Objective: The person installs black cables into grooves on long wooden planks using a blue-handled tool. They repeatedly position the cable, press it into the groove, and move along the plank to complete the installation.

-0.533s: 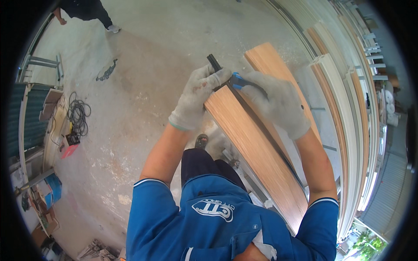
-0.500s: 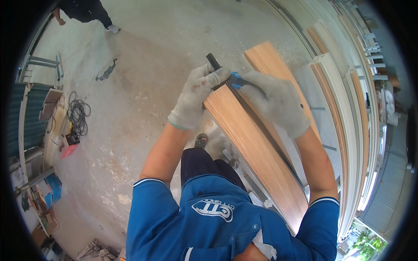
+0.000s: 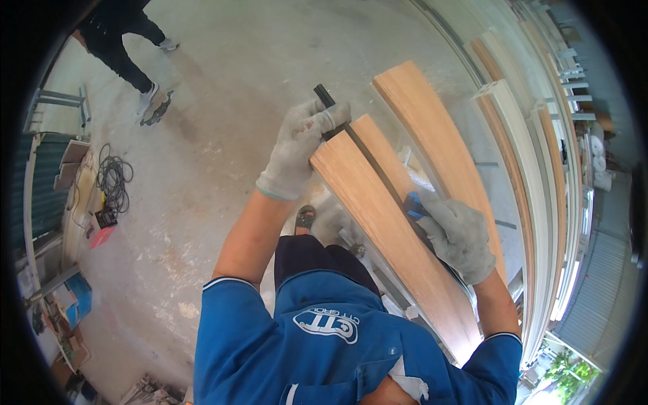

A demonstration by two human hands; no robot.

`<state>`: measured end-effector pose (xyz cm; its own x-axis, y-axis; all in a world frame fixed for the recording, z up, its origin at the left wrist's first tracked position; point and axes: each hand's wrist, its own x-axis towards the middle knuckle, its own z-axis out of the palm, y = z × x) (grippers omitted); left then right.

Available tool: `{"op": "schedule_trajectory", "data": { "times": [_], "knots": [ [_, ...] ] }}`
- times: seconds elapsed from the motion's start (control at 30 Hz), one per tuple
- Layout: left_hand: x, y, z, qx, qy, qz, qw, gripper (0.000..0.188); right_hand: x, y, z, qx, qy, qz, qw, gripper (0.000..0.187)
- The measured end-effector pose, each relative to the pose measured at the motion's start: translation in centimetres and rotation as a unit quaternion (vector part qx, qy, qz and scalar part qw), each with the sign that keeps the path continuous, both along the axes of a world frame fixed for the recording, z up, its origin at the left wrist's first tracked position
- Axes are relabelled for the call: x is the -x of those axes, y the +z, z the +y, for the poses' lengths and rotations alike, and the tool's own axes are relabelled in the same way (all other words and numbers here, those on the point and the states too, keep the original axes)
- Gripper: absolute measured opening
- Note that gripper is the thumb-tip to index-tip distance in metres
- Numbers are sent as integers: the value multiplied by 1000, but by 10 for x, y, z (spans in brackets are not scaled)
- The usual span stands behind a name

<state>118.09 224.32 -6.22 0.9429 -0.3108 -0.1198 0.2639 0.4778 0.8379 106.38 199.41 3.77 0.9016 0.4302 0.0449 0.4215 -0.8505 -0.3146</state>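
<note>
My gloved left hand point(image 3: 297, 145) is closed around a black strip point(image 3: 325, 96) at the far end of a wood-coloured board point(image 3: 398, 236); the strip pokes out past that end. My gloved right hand point(image 3: 462, 236) grips a small blue-and-black hand tool point(image 3: 414, 204), whose exact kind I cannot make out. It rests over the dark groove along the board's right side, roughly midway down. A second wood-coloured board point(image 3: 381, 152) lies just right of the groove, partly hidden by my right hand. Farther right is a wider wood-coloured board point(image 3: 432, 125).
Long white and brown profiles point(image 3: 513, 135) are stacked along the right. A person in dark trousers point(image 3: 118, 57) walks at the upper left. Coiled black cable point(image 3: 116, 177) lies on the concrete floor by a red box point(image 3: 102, 237). Wood offcuts point(image 3: 152, 390) sit at the lower left.
My right hand has slid with the tool down along the groove toward me, away from my left hand. The left hand stays nearly in place. The other person has stepped nearer.
</note>
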Motion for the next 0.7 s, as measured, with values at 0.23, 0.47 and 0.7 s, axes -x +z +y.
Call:
{"op": "schedule_trajectory", "data": {
  "times": [0.23,0.47,0.7],
  "knots": [
    [3,-2,-3,20,22,28,999,21,-66,-18,27,-28,37,0,999,37],
    [0,6,-2,-41,2,-5,999,25,-59,-2,27,-192,-112,94,971,34],
    [-4,5,1,-53,-26,-18,998,24,-58,0,41,-167,-101,98,976,32]
  ]
}}
